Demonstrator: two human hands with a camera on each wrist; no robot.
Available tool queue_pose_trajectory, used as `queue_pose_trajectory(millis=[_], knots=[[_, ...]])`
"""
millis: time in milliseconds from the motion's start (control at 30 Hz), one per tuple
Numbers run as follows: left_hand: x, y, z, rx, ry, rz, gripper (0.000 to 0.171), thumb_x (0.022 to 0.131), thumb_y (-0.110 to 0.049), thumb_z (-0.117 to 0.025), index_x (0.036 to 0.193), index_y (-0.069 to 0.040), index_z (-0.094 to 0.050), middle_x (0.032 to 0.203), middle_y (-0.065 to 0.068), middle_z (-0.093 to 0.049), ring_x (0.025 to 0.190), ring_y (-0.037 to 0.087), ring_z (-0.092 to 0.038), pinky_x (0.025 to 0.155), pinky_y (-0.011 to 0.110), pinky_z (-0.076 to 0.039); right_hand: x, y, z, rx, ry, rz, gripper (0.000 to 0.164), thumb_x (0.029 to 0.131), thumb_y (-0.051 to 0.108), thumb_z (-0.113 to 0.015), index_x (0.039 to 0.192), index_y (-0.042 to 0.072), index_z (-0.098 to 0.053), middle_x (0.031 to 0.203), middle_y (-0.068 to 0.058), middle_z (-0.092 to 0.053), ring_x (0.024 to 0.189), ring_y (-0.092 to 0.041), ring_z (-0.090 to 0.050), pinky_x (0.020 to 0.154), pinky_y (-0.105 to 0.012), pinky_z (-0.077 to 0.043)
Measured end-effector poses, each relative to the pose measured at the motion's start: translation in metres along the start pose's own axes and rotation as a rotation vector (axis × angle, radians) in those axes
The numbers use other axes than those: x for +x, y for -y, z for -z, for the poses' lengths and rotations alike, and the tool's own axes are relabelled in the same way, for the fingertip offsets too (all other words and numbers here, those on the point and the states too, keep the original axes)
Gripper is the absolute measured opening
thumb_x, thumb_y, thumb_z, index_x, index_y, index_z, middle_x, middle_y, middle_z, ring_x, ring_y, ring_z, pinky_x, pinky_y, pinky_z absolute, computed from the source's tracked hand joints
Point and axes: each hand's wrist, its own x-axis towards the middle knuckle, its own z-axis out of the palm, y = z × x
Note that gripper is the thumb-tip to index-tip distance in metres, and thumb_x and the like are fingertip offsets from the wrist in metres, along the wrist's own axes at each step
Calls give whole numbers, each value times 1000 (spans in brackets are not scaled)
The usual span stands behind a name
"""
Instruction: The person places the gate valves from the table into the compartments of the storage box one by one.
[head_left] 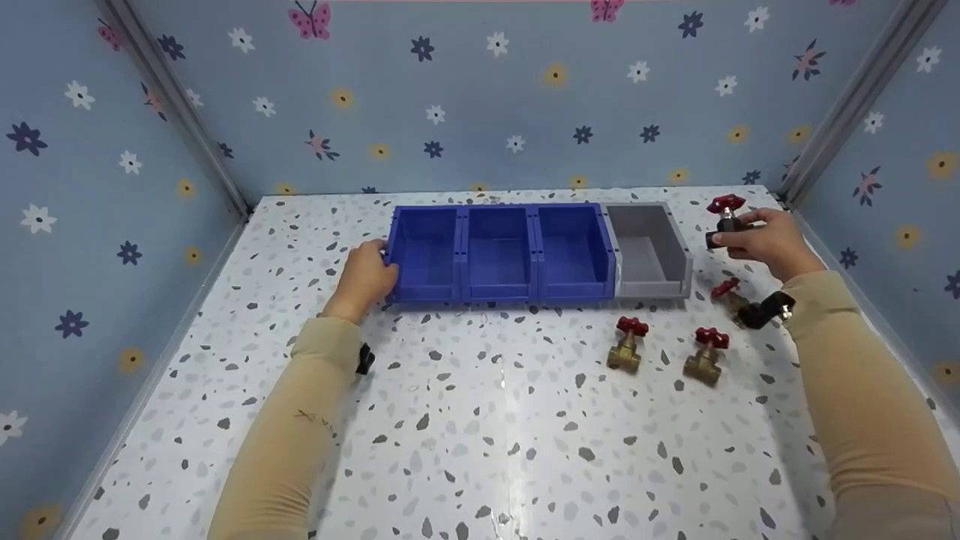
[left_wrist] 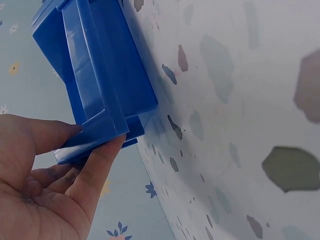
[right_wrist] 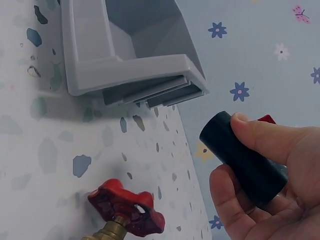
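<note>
My left hand (head_left: 366, 274) grips the outer end of the leftmost blue bin (head_left: 427, 291), thumb on one face of its edge and fingers (left_wrist: 102, 167) curled against the other, spread narrow. My right hand (head_left: 774, 240) holds a black valve (right_wrist: 240, 156) with a red handwheel (head_left: 725, 202), thumb and fingers closed around its cylindrical body, raised above the counter (head_left: 450, 450) beside the grey bin (head_left: 652, 289). Three brass valves (head_left: 624, 357) rest on the counter near my right sleeve (head_left: 862, 390).
</note>
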Motion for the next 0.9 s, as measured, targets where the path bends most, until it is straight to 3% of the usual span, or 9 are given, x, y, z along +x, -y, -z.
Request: queue_pose_trajectory(millis=[367, 900], knots=[[2, 0, -1, -2, -13, -11, 52, 106, -7, -53, 153, 16, -48, 146, 37, -62, 137, 46, -64, 117, 57, -51, -9, 9, -3, 2, -18, 49, 62, 101, 25, -79, 143, -2, -43, 142, -26, -50, 80, 6, -71, 85, -17, -62], [1, 0, -1, -12, -19, -15, 53, 106, -8, -52, 154, 16, -47, 148, 36, -61, 140, 46, -61, 120, 56, -49, -17, 32, -13, 32, -21, 62, 64, 101, 23, -79, 148, -2, -42, 142, -27, -49, 80, 5, -72, 87, -19, -63]])
